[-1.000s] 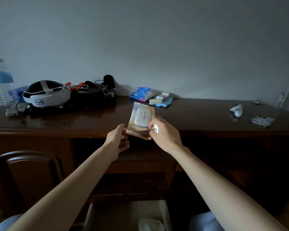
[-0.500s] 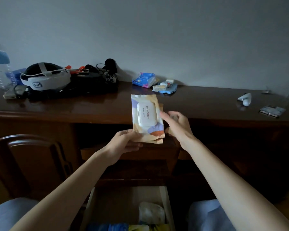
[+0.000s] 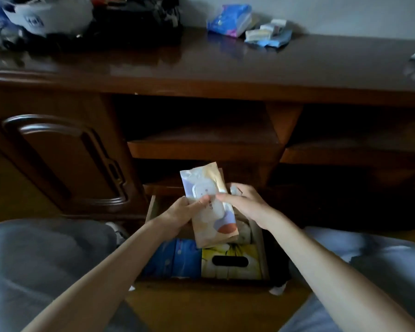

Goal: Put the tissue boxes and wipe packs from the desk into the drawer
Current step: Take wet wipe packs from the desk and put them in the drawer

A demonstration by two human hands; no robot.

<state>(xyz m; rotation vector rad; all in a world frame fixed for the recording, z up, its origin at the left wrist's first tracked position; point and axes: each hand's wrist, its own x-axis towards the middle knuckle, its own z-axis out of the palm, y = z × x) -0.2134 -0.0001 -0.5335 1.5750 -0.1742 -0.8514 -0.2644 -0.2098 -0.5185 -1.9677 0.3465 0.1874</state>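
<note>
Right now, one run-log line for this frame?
stage: placing | held: beige plastic wipe pack | left hand: grips | right hand: touches | over: open wooden drawer
</note>
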